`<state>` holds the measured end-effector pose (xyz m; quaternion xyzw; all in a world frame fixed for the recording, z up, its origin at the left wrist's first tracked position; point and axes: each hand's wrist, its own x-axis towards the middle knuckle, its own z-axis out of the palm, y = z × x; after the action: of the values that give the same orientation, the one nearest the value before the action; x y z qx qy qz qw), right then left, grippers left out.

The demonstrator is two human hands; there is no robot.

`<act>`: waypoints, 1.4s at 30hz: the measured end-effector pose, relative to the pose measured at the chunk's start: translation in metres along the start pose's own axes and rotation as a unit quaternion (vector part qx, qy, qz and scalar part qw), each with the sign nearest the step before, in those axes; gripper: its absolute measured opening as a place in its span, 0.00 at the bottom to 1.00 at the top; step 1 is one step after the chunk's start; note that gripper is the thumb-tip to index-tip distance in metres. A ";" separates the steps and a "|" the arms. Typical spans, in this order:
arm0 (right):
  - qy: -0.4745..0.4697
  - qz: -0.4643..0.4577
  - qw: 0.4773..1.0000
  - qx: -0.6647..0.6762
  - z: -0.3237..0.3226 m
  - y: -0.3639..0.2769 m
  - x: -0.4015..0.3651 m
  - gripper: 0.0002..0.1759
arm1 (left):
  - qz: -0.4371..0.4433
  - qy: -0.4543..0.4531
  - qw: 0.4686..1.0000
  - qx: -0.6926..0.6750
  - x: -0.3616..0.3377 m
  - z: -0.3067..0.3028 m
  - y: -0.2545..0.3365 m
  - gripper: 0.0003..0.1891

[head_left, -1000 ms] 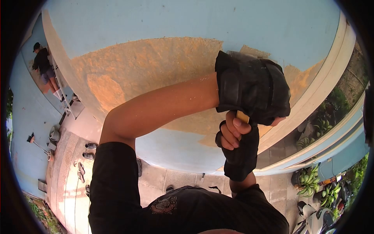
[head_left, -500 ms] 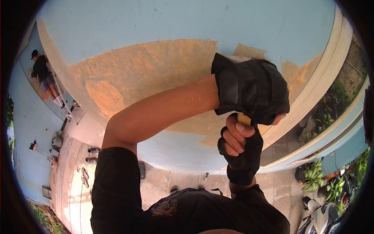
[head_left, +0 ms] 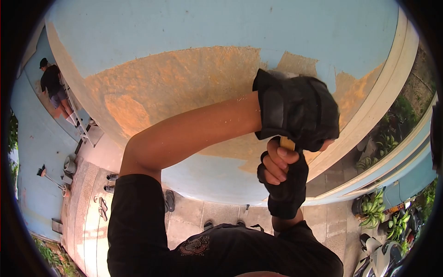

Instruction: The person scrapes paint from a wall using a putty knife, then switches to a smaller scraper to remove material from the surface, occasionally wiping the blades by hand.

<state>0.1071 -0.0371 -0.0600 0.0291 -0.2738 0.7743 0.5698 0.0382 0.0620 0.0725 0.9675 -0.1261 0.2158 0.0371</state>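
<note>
Head view: both hands wear black fingerless gloves, right of the frame's centre. The right hand has its grip closed around a yellowish handle. The left hand is fisted over the handle's upper end, pressing toward the blue wall. The tool's working end is hidden behind the glove. The hands sit against the orange scraped patch. At upper left, another person stands by a ladder.

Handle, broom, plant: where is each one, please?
handle (head_left: 287, 143), head view, on the bare yellow wood.
broom (head_left: 42, 171), head view, on the brush head.
plant (head_left: 372, 208), head view, on the green leaves.
</note>
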 end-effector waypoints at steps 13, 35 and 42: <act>0.053 -0.046 0.994 -0.088 0.014 0.008 0.004 0.11 | -0.011 0.001 1.000 0.015 -0.002 0.004 0.000 0.02; 0.041 -0.025 0.998 -0.046 0.011 0.002 0.003 0.11 | -0.009 -0.023 0.998 0.049 0.003 -0.006 0.002 0.03; 0.048 -0.029 0.997 -0.044 0.007 0.009 -0.004 0.10 | 0.016 0.010 0.999 0.033 0.001 0.005 0.000 0.04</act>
<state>0.0985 -0.0449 -0.0592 -0.0249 -0.2792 0.7453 0.6049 0.0408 0.0617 0.0682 0.9639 -0.1337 0.2302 0.0026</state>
